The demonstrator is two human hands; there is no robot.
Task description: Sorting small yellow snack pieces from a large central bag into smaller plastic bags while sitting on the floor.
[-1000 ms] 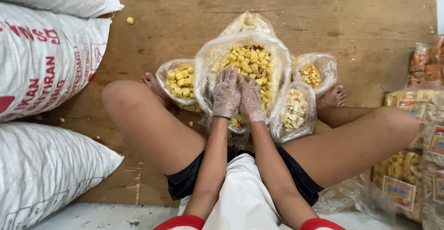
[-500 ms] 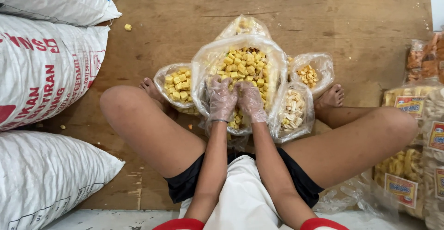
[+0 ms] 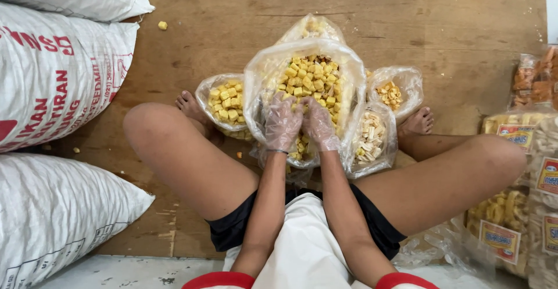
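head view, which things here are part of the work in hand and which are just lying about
In use: left hand, right hand, big bag of yellow cubes.

Lying about: white sacks, labelled snack packets, stray cube.

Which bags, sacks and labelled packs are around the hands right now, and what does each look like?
Big clear bag: centre, yellow cubes; left hand and right hand, gloved, inside.
Small clear bag: left of it, yellow cubes.
Pale-sticks bag: right of it.
Orange-pieces bag: upper right.
White woven sacks: left, red print.
Labelled snack packs: right edge, red-yellow labels.
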